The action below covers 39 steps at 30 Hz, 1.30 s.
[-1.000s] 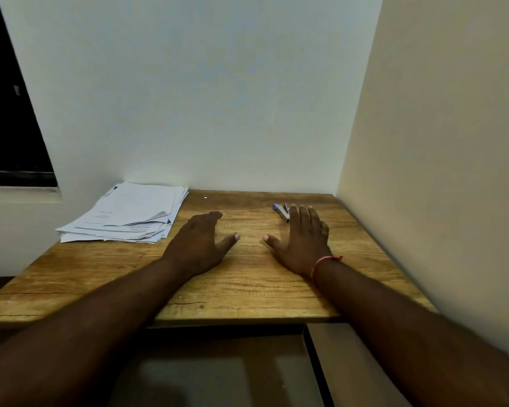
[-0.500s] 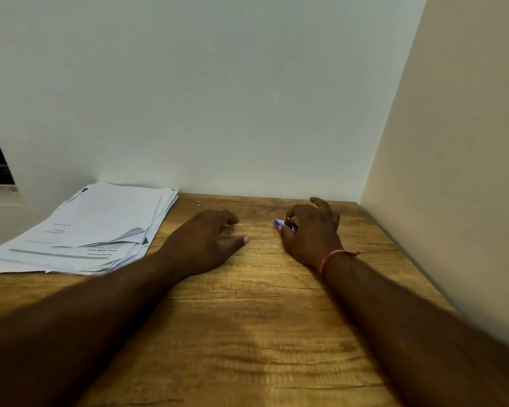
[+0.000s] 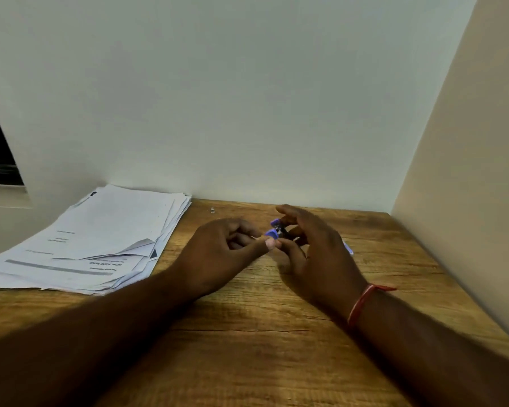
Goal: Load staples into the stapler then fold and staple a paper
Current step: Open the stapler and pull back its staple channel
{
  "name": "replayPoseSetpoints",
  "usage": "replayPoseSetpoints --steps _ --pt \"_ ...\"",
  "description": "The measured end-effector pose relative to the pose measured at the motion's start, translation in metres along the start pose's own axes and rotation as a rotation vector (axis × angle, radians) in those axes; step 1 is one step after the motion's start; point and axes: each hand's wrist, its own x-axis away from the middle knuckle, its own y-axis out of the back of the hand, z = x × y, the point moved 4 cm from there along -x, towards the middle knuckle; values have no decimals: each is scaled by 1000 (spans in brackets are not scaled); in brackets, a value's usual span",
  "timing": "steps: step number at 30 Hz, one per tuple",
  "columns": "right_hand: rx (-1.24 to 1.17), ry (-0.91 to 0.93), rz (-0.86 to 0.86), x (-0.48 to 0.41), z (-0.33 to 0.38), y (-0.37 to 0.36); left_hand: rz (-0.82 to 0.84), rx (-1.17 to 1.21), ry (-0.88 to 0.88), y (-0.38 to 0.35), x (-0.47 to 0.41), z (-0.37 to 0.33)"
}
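Gripping a mostly hidden stapler (image 3: 274, 230), right hand (image 3: 315, 254) and left hand (image 3: 218, 254) pinch it.

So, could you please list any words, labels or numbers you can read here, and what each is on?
Paper stack: several printed lines and a grey heading bar, upside down to the camera and too blurred to read.
Stapler, held between both hands: no legible brand or label.
Nothing else carries text.

Dim, warm light falls on the wooden table (image 3: 276, 362), forearms lost in shadow at the near edge, hands slightly blurred, wide-angle bending the walls.
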Motion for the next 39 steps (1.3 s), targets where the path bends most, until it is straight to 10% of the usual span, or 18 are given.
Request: replayPoseSetpoints --steps 23,39 --pt "-520 -187 -23 2 -9 19 -57 217 -36 5 3 -5" --pt "-112 -177 213 1 -17 19 -86 228 -96 13 4 -9"
